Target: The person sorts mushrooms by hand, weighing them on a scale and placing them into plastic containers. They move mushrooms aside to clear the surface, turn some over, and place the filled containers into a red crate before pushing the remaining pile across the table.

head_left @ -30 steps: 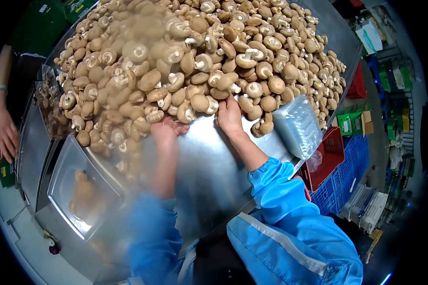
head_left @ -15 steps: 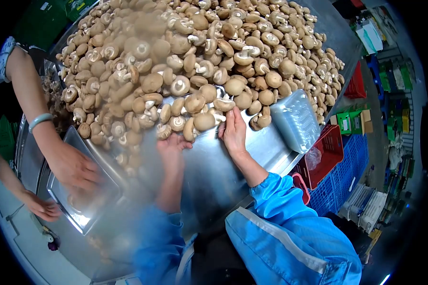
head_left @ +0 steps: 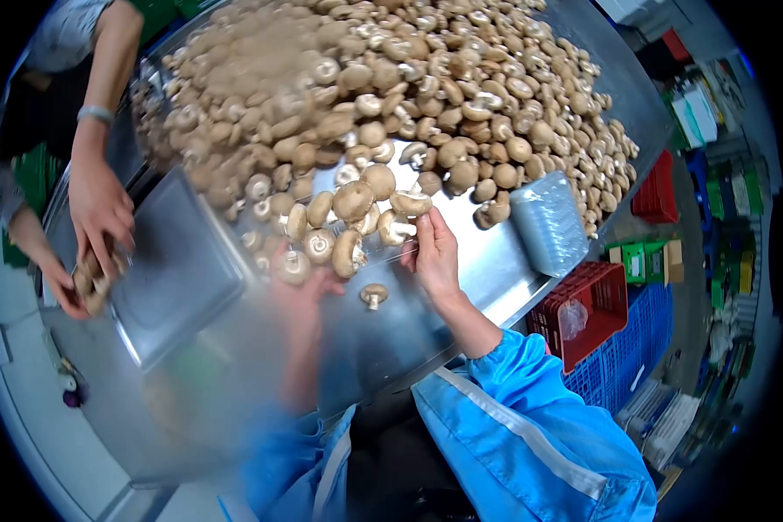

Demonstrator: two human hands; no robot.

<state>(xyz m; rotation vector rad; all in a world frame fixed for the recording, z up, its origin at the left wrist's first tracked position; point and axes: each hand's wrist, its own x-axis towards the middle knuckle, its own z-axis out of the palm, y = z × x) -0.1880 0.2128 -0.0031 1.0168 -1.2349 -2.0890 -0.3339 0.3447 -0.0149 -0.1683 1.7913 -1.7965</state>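
Brown shiitake mushrooms (head_left: 353,201), several of them, lie heaped in a clear plastic tray (head_left: 402,254) whose edge barely shows under them. At its right side my right hand (head_left: 437,254) grips the tray, thumb and fingers closed on the edge. My left hand (head_left: 309,291) is at the left side, smudged by a hazy patch of the picture, with its fingers curled against the tray. Just below the tray is a single mushroom (head_left: 374,296), cap up, apart from both hands. The large mushroom pile (head_left: 461,96) spreads beyond.
A stack of clear trays (head_left: 548,224) stands on the metal table (head_left: 487,278) at right. Another person's hands (head_left: 100,204) hold mushrooms at left, near a sloping metal tray (head_left: 178,270). A red crate (head_left: 596,304) and blue pallet (head_left: 648,322) are at lower right.
The tray of mushrooms now stands apart from the pile, with bare metal showing behind it. A single mushroom appears below it. The other person's hands have moved together, now holding mushrooms.
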